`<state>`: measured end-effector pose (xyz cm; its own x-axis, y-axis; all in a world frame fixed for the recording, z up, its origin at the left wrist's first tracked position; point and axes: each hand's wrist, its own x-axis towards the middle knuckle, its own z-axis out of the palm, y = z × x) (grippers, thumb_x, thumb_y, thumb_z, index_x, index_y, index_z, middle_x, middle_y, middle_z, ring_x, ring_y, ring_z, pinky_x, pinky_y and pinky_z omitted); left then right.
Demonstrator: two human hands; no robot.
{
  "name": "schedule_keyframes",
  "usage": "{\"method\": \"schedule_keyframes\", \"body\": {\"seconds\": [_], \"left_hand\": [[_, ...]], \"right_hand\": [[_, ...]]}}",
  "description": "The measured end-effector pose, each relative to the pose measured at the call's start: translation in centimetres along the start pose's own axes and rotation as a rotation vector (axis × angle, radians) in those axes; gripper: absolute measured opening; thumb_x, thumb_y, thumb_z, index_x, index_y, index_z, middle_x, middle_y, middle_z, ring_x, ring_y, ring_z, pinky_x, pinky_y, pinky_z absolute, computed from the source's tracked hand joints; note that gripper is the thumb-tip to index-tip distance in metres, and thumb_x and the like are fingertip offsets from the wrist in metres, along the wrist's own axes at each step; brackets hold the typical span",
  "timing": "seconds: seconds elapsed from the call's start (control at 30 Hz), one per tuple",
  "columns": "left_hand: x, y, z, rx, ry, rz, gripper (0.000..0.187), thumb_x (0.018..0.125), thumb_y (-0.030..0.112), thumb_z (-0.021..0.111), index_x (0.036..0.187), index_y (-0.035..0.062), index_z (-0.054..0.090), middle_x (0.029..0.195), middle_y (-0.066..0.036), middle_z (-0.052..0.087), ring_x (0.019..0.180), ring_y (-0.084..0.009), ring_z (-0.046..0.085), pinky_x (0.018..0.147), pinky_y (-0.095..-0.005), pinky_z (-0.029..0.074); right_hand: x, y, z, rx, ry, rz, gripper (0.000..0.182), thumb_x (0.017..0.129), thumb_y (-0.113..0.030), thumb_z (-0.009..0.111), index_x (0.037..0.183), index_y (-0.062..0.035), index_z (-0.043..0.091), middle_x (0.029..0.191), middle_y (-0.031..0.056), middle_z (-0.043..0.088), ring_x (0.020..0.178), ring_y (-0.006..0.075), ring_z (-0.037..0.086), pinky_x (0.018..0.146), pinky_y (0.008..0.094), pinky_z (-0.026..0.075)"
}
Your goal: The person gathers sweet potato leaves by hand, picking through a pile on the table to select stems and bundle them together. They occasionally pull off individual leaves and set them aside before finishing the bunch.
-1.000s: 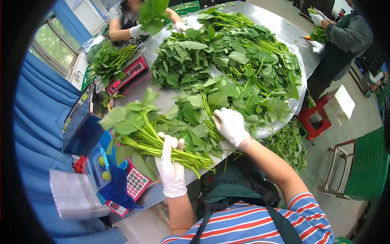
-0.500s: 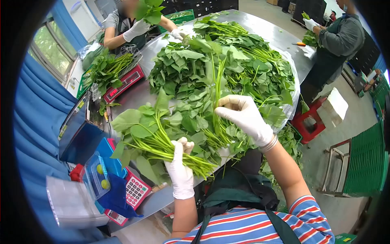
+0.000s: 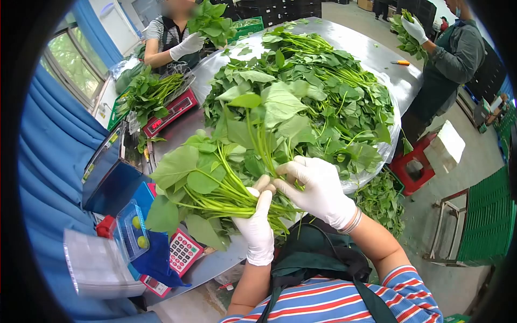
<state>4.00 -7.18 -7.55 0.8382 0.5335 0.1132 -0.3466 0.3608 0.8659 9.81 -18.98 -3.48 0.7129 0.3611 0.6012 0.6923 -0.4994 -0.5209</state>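
My gloved left hand (image 3: 254, 229) is closed around a bunch of leafy greens (image 3: 218, 196); its leaves point left and the cut stem ends stick out to the right. Close beside it, my gloved right hand (image 3: 320, 191) pinches a few leafy stems (image 3: 260, 141), which stand nearly upright with their leaves on top. The fingers of both hands almost meet where these stems reach the bunch. Behind them a large heap of the same greens (image 3: 344, 102) covers much of the metal table (image 3: 353, 39).
At the left stand a red scale (image 3: 172, 112) loaded with greens and a pink keypad device (image 3: 184, 252) beside a blue plastic basket (image 3: 132, 229). An orange-handled tool (image 3: 400, 62) lies on the far right of the table. Two co-workers hold greens. A red stool (image 3: 416, 169) is on the floor.
My right hand has moved left and down with its stems, up to the bunch in my left hand. The right co-worker has raised a bundle of greens.
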Motion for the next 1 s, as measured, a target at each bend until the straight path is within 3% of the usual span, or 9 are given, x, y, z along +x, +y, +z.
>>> {"method": "schedule_keyframes", "body": {"seconds": [0.23,0.3,0.4,0.5,0.57,0.8,1.0], "left_hand": [[0.3,-1.2,-0.8,0.098,0.065,0.083,0.025,0.075,-0.008,0.061,0.091,0.0058,0.047,0.093,-0.008,0.056,0.088,-0.0199,0.057,0.084,-0.0325,0.045],[0.3,-1.0,-0.3,0.073,0.094,0.097,0.033,0.068,-0.009,0.070,0.090,0.0060,0.049,0.082,0.000,0.049,0.074,-0.0105,0.048,0.070,-0.0236,0.042],[0.0,-0.5,0.0,0.139,0.077,0.114,0.031,0.069,-0.009,0.069,0.087,0.0060,0.049,0.084,0.000,0.050,0.076,-0.0107,0.050,0.072,-0.0234,0.043],[0.2,-0.1,0.2,0.070,0.044,0.066,0.028,0.069,-0.008,0.069,0.084,0.0061,0.049,0.084,0.000,0.051,0.077,-0.0105,0.050,0.072,-0.0232,0.043],[0.1,-0.1,0.4,0.092,0.038,0.060,0.028,0.069,-0.007,0.069,0.084,0.0062,0.049,0.084,-0.001,0.051,0.077,-0.0106,0.051,0.072,-0.0233,0.043],[0.0,-0.6,0.0,0.125,-0.084,0.029,0.029,0.070,-0.007,0.070,0.084,0.0066,0.048,0.084,-0.001,0.053,0.076,-0.0105,0.051,0.072,-0.0237,0.043],[-0.3,-0.6,0.3,0.080,0.014,-0.065,0.026,0.071,-0.007,0.066,0.088,0.0056,0.050,0.087,-0.002,0.053,0.080,-0.0116,0.051,0.075,-0.0254,0.042]], "right_hand": [[-0.9,-0.2,-0.3,-0.144,-0.136,-0.163,0.016,0.071,-0.017,0.067,0.084,-0.0104,0.060,0.064,0.0031,0.051,0.058,0.0219,0.053,0.052,0.0328,0.040],[-1.0,-0.4,-0.4,-0.198,-0.161,-0.174,0.017,0.071,-0.016,0.066,0.085,-0.0104,0.060,0.065,0.0033,0.051,0.059,0.0221,0.053,0.053,0.0330,0.040],[-0.9,-0.5,-0.6,-0.307,-0.235,-0.226,0.010,0.073,-0.017,0.061,0.077,-0.0089,0.056,0.064,0.0049,0.049,0.062,0.0227,0.054,0.055,0.0320,0.041],[-0.6,-0.2,-1.2,-0.132,-0.196,-0.182,0.016,0.070,-0.016,0.068,0.083,-0.0094,0.062,0.066,0.0030,0.054,0.057,0.0200,0.053,0.054,0.0303,0.041],[-0.3,-0.3,-1.7,0.229,-0.071,-0.009,0.013,0.072,-0.017,0.065,0.079,-0.0078,0.059,0.070,0.0043,0.057,0.059,0.0198,0.055,0.054,0.0293,0.043],[-0.4,0.1,-0.3,0.439,-0.060,0.142,0.017,0.070,-0.016,0.070,0.079,-0.0056,0.060,0.070,0.0044,0.057,0.054,0.0150,0.051,0.051,0.0261,0.042],[-1.4,0.4,-0.1,0.446,0.027,0.152,0.008,0.073,-0.005,0.066,0.078,-0.0016,0.061,0.072,0.0063,0.059,0.058,0.0122,0.056,0.055,0.0238,0.045]]}}
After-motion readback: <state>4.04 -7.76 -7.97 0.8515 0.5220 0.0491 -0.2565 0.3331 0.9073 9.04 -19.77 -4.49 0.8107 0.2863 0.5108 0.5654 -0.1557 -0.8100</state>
